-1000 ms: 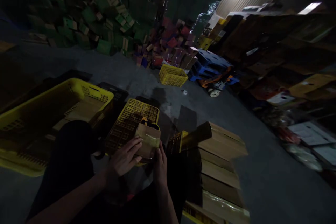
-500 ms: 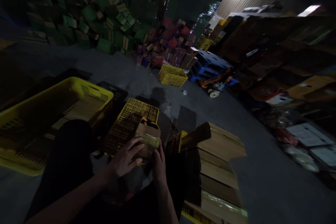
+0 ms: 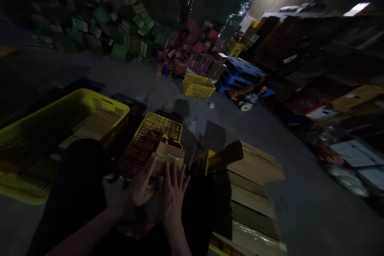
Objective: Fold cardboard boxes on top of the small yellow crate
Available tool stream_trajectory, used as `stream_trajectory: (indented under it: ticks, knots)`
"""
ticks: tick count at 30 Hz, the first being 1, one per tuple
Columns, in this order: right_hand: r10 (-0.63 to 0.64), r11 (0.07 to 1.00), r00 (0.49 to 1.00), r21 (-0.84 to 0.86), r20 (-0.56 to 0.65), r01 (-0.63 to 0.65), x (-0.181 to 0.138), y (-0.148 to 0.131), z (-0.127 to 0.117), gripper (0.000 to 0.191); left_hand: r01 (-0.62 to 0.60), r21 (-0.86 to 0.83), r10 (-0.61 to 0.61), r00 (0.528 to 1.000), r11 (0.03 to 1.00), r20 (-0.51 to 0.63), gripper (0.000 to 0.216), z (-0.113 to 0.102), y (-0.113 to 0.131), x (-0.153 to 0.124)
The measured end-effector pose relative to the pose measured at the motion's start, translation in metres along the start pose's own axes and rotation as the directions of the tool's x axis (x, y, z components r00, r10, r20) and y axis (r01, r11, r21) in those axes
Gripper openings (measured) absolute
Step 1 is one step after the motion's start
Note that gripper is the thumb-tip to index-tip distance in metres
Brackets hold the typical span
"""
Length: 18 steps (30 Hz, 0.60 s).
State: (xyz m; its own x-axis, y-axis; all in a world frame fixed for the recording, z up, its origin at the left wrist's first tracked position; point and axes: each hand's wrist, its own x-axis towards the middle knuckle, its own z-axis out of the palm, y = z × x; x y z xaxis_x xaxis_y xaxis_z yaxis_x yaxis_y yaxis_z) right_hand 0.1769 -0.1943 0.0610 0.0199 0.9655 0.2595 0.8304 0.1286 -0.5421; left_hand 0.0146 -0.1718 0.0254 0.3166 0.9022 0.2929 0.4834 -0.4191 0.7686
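A small cardboard box (image 3: 169, 153) with shiny clear tape on it is in front of me, over an upturned yellow crate (image 3: 159, 125). My right hand (image 3: 171, 194) lies flat on the near side of the box, fingers stretched upward over the tape. Along the box's left edge rests my left hand (image 3: 140, 187), its fingers straight and the thumb apart. Just behind the box shows an orange-and-black object (image 3: 165, 139), partly hidden, perhaps a tape dispenser. What supports the box underneath is hidden by my hands.
A large yellow crate (image 3: 115, 106) with flat cardboard inside stands at left. Several folded cardboard pieces (image 3: 255, 200) lie stacked at right on a yellow crate. Farther off are another yellow crate (image 3: 198, 86), blue pallets (image 3: 241, 68), a pallet jack (image 3: 246, 104) and heaped green boxes (image 3: 120, 52).
My right hand has moved from the box's right side onto its near face, fingers now flat. My left hand has shifted slightly down and off the top, to the left edge.
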Motion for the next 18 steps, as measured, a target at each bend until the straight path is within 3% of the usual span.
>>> stream_trajectory:
  ticks: [4,6,10,14,18]
  knots:
    - [-0.088,0.993,0.988,-0.063,0.125,0.097,0.002,-0.028,0.003,0.081,-0.090,-0.016,0.090,0.994,0.996,0.059,0.111,0.002,-0.023,-0.003]
    - [-0.090,0.995,0.985,-0.025,0.145,0.095,0.004,-0.029,0.002,0.078,-0.102,-0.009,0.102,0.990,0.995,0.097,0.113,0.002,-0.029,-0.004]
    - [0.018,0.984,0.998,0.178,0.065,-0.029,0.002,-0.004,-0.007,0.055,0.013,0.038,-0.016,0.996,0.999,0.085,0.106,0.000,-0.015,-0.003]
    - [0.204,0.897,0.978,0.392,0.045,-0.205,-0.009,0.021,-0.015,0.064,0.130,0.070,-0.133,0.990,0.989,0.044,0.099,-0.003,0.007,0.002]
    - [0.271,0.811,0.959,0.518,0.082,-0.273,-0.017,0.022,-0.009,0.069,0.149,0.085,-0.153,0.987,0.985,0.047,0.097,-0.016,0.007,0.006]
